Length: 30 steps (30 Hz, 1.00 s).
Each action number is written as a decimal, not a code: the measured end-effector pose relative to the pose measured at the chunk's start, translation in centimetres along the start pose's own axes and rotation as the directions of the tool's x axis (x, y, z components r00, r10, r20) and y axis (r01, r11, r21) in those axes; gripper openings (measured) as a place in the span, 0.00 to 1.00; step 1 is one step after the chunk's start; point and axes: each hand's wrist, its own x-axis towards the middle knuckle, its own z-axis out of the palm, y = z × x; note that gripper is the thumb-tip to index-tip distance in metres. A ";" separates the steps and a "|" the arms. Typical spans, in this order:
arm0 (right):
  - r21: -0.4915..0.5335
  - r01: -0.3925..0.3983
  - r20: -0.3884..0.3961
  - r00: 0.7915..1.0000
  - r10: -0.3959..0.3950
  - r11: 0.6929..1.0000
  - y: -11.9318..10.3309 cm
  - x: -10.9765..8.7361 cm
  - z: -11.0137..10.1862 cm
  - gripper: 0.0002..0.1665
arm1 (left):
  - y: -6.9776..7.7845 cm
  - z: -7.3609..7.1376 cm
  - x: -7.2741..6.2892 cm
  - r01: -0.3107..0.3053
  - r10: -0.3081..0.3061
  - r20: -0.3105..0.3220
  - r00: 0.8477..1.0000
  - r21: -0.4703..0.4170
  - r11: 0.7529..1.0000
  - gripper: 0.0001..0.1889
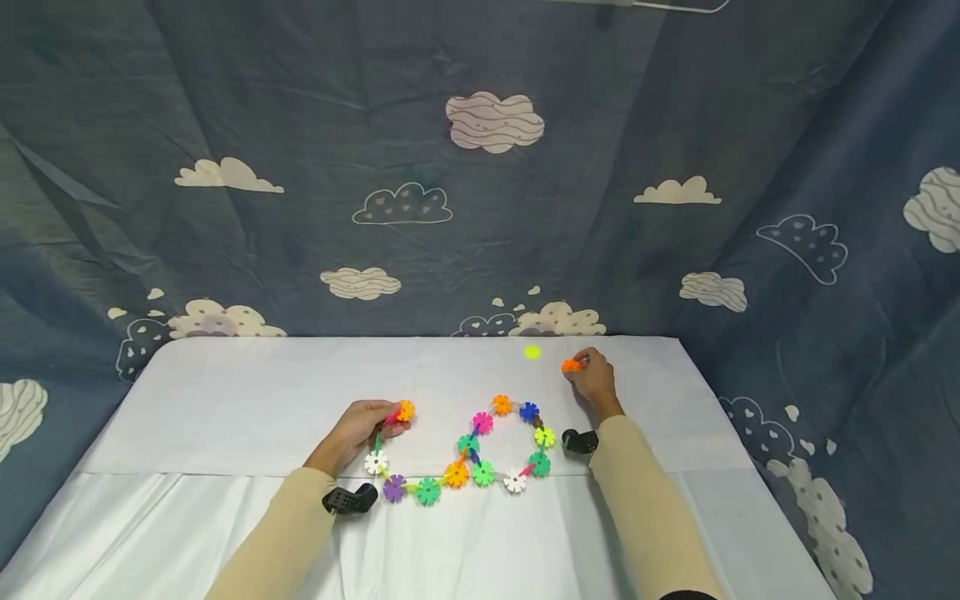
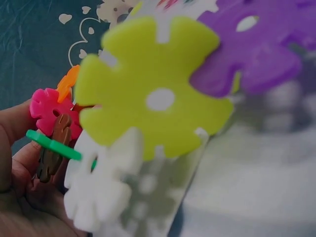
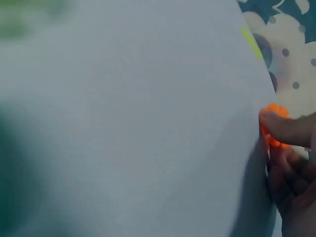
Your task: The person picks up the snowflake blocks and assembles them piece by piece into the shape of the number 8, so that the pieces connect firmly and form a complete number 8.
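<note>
A chain of colourful flower-shaped interlocking discs (image 1: 428, 492) lies on the white table, its right part forming a closed ring. My left hand (image 1: 363, 429) holds the chain's left end near a pink disc (image 2: 45, 109), a brown disc (image 2: 53, 148) and an orange disc (image 1: 406, 410). Close to the left wrist camera are a yellow-green disc (image 2: 133, 84), a white disc (image 2: 96, 192) and a purple disc (image 2: 266, 64). Toward the back right, my right hand (image 1: 596, 379) pinches a loose orange disc (image 3: 276, 139) between thumb and fingers, apart from the chain.
A yellow round spot (image 1: 532, 352) lies near the table's back edge, left of the right hand. The white-covered table (image 1: 225, 400) ends at a dark blue cloud-print curtain (image 1: 315, 100) behind and on both sides. Each wrist wears a black camera (image 1: 351, 500).
</note>
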 end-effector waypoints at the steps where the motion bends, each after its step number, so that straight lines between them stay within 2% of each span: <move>1: 0.051 0.006 0.002 1.000 -0.006 0.999 0.0 -0.3 0.1 0.17 | -0.1 0.0 0.0 0.003 -0.003 0.001 1.000 0.003 1.000 0.17; 4: 0.210 0.025 0.022 0.999 -0.030 0.977 -0.4 -1.5 0.4 0.14 | -0.1 0.1 -0.1 0.004 -0.004 -0.007 1.000 0.012 1.000 0.18; 7: 0.321 0.067 0.076 0.992 -0.096 0.945 -2.2 -3.2 0.9 0.13 | 0.2 0.1 -0.1 0.000 0.001 -0.025 1.000 0.027 1.000 0.17; 11: 0.380 0.166 0.144 0.961 -0.235 0.910 -5.6 -6.4 2.4 0.10 | 0.4 0.1 0.0 0.002 -0.001 -0.037 0.999 0.030 1.000 0.18; 14: 0.381 0.236 0.216 0.917 -0.334 0.894 -8.3 -8.9 4.3 0.06 | 0.3 0.1 -0.1 0.011 -0.010 -0.040 0.999 0.026 1.000 0.17; 19: 0.333 0.385 0.332 0.806 -0.490 0.860 -11.4 -11.6 8.1 0.02 | 0.2 0.2 -0.1 0.014 -0.012 -0.057 0.998 0.036 0.999 0.15; 21: 0.299 0.424 0.352 0.784 -0.512 0.855 -12.0 -12.2 9.4 0.02 | 0.2 0.3 0.0 0.009 -0.006 -0.061 0.998 0.055 0.998 0.15; 24: 0.268 0.452 0.348 0.778 -0.523 0.851 -12.3 -12.6 10.8 0.03 | 0.0 0.3 0.1 0.001 0.004 -0.069 0.998 0.076 0.997 0.15; 26: 0.248 0.450 0.337 0.790 -0.512 0.858 -12.5 -12.7 11.4 0.03 | 0.0 0.3 0.1 -0.003 0.008 -0.065 0.998 0.077 0.997 0.15; 30: 0.229 0.463 0.312 0.799 -0.515 0.856 -12.7 -12.8 11.9 0.03 | 0.0 0.2 0.1 -0.005 0.012 -0.079 0.997 0.080 0.997 0.15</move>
